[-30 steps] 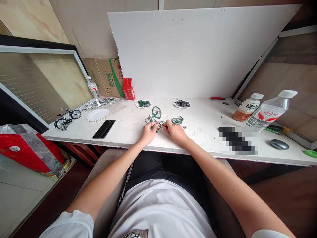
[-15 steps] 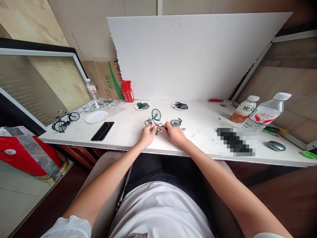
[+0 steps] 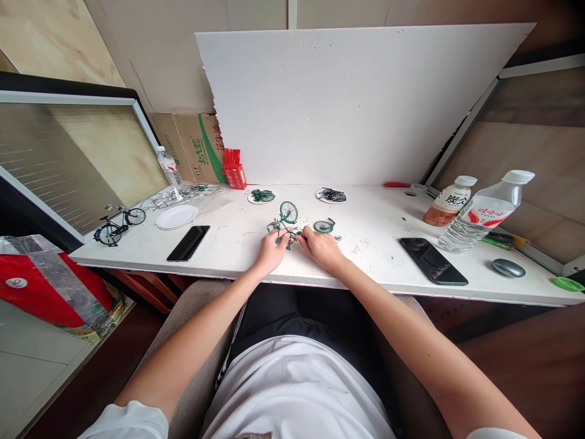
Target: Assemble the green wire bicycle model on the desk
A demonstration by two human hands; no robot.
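"Green model bicycle point(image 3: 287, 222): where is it sitting, and what is changing?"

"It is sitting between the left hand point(image 3: 272, 251) and the right hand point(image 3: 322, 247), over the near part of the white table point(image 3: 247, 244); whether it is touching the surface, I cannot tell. Compared with half a second ago, hardly anything is changing: bicycle and hands are keeping their places, and the view is shifting only slightly."

"How are you reading that?"

"In my judgement, the work is staying on one small spot and is calling for fine finger handling. One spoked wheel point(image 3: 289, 211) is standing out on the bicycle's far side; a loose green wheel point(image 3: 324, 226) is lying just beyond the right hand, apart from the bicycle."

"State of the left hand?"

"Nearly closed. Thumb and fingers are gripping the bicycle close to its handlebars point(image 3: 273, 225), apparently steadying it."

"And the right?"

"Fingertips are pinching together at the bicycle's right side, with almost no gap showing. They appear to be holding part of it; which part, the fingers are hiding."

"Any reference item?"

"Black model bicycle point(image 3: 119, 225), standing well apart at the table's left end."
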